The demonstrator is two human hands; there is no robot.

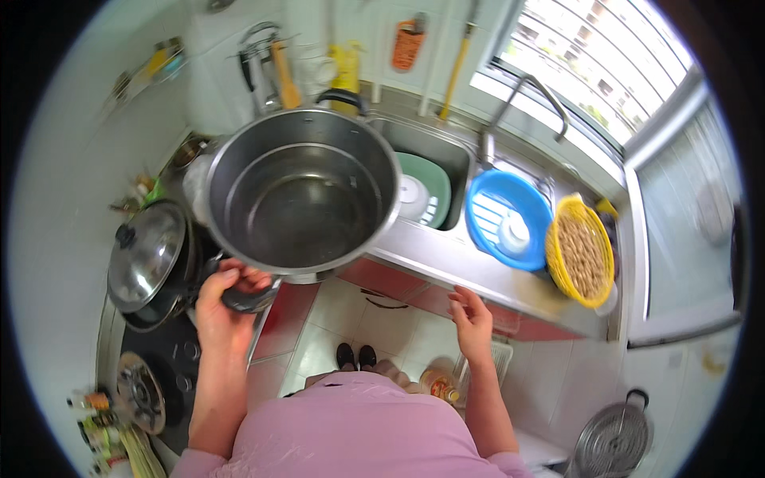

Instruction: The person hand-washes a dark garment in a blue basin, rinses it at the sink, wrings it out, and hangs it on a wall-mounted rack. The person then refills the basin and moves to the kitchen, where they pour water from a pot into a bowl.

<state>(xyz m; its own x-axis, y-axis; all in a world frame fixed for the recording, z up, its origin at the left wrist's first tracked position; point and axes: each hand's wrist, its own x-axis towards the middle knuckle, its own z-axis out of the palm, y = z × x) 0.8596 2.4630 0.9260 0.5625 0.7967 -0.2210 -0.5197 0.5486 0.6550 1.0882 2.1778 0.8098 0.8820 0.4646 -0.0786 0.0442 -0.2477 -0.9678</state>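
Observation:
A large steel pot (305,203) with a little clear liquid at its bottom stands at the left of the sink, over the counter corner. My left hand (230,293) is at its near black handle (254,299), fingers curled around it. My right hand (469,316) is in the air in front of the counter edge, fingers half bent, holding nothing. A green basin (439,179) with a white bowl (411,194) sits in the sink. Right of it are a blue basin (496,185) with a white object inside and a yellow basket (559,263) full of peanut-like items.
A lidded wok (149,257) and a gas burner (140,391) lie to the left. The faucet (526,89) arches behind the sink. An oil bottle (439,385) stands on the floor; a steamer tray (612,439) is at lower right. An open window pane (687,227) juts in.

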